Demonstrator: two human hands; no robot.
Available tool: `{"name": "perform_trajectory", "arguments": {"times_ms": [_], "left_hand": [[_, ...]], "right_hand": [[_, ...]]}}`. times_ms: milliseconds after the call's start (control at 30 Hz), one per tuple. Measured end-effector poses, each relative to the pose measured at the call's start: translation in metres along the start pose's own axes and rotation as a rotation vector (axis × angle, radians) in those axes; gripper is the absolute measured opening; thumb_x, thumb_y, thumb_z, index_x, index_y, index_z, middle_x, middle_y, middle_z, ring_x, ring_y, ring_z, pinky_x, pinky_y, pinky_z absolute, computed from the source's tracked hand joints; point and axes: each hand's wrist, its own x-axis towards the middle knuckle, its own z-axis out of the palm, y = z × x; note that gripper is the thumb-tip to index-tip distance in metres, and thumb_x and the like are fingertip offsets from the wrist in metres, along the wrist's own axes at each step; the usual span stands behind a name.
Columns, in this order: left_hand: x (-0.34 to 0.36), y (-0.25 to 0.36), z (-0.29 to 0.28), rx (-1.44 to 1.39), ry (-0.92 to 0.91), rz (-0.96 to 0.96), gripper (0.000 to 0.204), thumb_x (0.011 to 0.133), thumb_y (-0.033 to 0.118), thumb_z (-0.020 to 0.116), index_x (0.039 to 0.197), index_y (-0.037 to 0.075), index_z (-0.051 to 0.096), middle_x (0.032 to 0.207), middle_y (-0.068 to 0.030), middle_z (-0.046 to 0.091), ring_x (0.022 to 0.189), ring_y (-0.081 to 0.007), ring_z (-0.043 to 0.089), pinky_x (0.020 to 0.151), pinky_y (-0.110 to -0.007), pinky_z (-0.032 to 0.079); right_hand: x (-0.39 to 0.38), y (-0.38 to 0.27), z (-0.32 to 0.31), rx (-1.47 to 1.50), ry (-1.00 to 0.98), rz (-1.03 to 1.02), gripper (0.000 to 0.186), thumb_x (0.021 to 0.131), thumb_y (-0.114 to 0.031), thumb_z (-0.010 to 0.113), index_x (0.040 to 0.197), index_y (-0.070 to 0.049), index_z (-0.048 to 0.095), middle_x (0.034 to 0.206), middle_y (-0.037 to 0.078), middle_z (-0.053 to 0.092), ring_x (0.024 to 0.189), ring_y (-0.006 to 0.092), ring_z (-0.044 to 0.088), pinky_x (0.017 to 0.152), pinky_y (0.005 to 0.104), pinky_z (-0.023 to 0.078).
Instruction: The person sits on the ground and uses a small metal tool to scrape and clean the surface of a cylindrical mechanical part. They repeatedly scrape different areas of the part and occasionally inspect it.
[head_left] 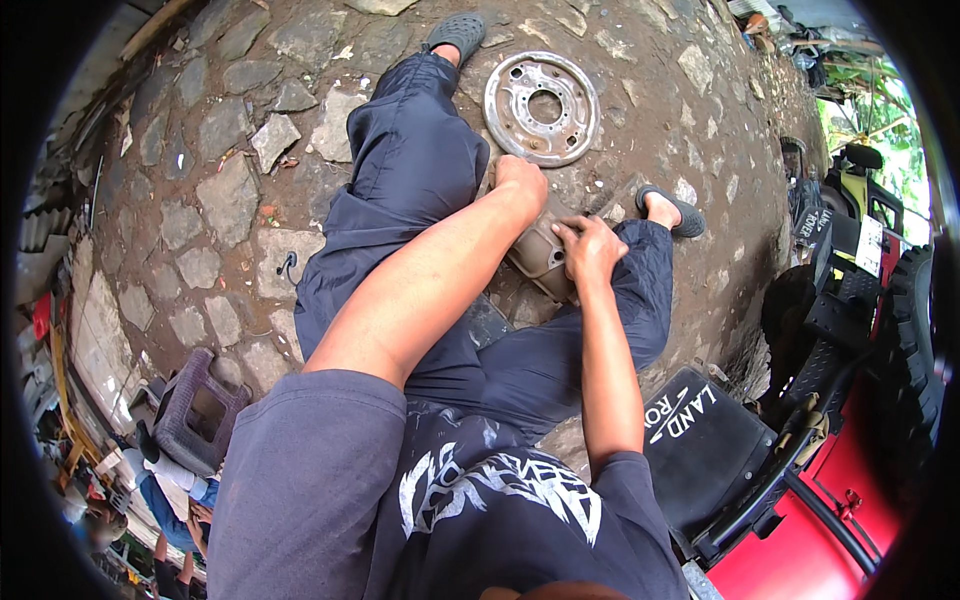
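Observation:
Between my legs sits a brown-grey, dirty metal part [541, 247] with a curved body and a round hole. My right hand [594, 248] is closed on its right side, thumb over the top and the other fingers bent round the edge. My left hand [521, 184] is a closed fist at its upper left end; what it holds, if anything, is hidden under the fingers. Just beyond my left hand, a round worn metal plate [521, 127] with a large centre hole and several smaller holes lies flat on the ground.
Stones set in dirt form the ground [227, 201]. On the right stands a red vehicle [800, 540] with a black mudflap [705, 450] and a large tyre [912, 340]. A dark plastic stool [200, 410] is at the left, near another person [165, 500].

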Motion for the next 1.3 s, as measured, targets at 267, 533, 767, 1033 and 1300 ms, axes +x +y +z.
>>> {"name": "perform_trajectory", "arguments": {"times_ms": [267,533,767,1033,1300], "left_hand": [[-0.004,-0.006,-0.009,0.016,-0.098,0.055,0.034,0.105,0.024,0.059,0.133,0.020,0.078,0.138,-0.0018,0.075,0.126,-0.0206,0.072,0.095,-0.041,0.058],[-0.004,-0.006,-0.009,0.000,-0.094,0.065,0.035,0.105,0.024,0.058,0.134,0.019,0.077,0.139,-0.0022,0.074,0.127,-0.0215,0.071,0.096,-0.041,0.057],[-0.004,-0.006,-0.008,-0.001,-0.067,0.047,0.034,0.097,0.025,0.069,0.130,0.019,0.079,0.134,-0.0029,0.076,0.124,-0.0218,0.073,0.096,-0.039,0.058],[0.010,0.001,0.000,-0.013,-0.025,-0.007,0.039,0.086,0.025,0.086,0.123,0.016,0.081,0.127,-0.0053,0.079,0.117,-0.0229,0.076,0.090,-0.038,0.061],[0.003,-0.006,-0.013,-0.036,-0.144,0.034,0.034,0.102,0.022,0.065,0.133,0.018,0.078,0.138,-0.0039,0.074,0.127,-0.0233,0.072,0.096,-0.041,0.059]], "right_hand": [[0.005,-0.005,0.009,0.038,0.067,-0.057,0.028,0.085,-0.041,0.085,0.104,-0.021,0.087,0.110,0.014,0.079,0.110,0.0337,0.072,0.100,0.0519,0.044],[-0.001,0.019,0.000,0.143,-0.032,-0.096,0.025,0.082,-0.042,0.087,0.100,-0.024,0.087,0.093,0.010,0.074,0.100,0.0329,0.071,0.092,0.0547,0.042],[0.003,0.004,-0.014,0.034,-0.025,-0.190,0.025,0.085,-0.038,0.085,0.102,-0.020,0.087,0.088,0.009,0.072,0.094,0.0310,0.071,0.088,0.0479,0.046],[0.006,-0.012,-0.006,0.157,-0.008,-0.132,0.026,0.083,-0.034,0.087,0.103,-0.017,0.087,0.091,0.013,0.073,0.091,0.0334,0.072,0.091,0.0509,0.052],[0.001,0.012,-0.028,-0.005,-0.151,-0.192,0.025,0.081,-0.041,0.086,0.096,-0.021,0.088,0.087,0.008,0.072,0.095,0.0324,0.071,0.091,0.0535,0.044]]}}
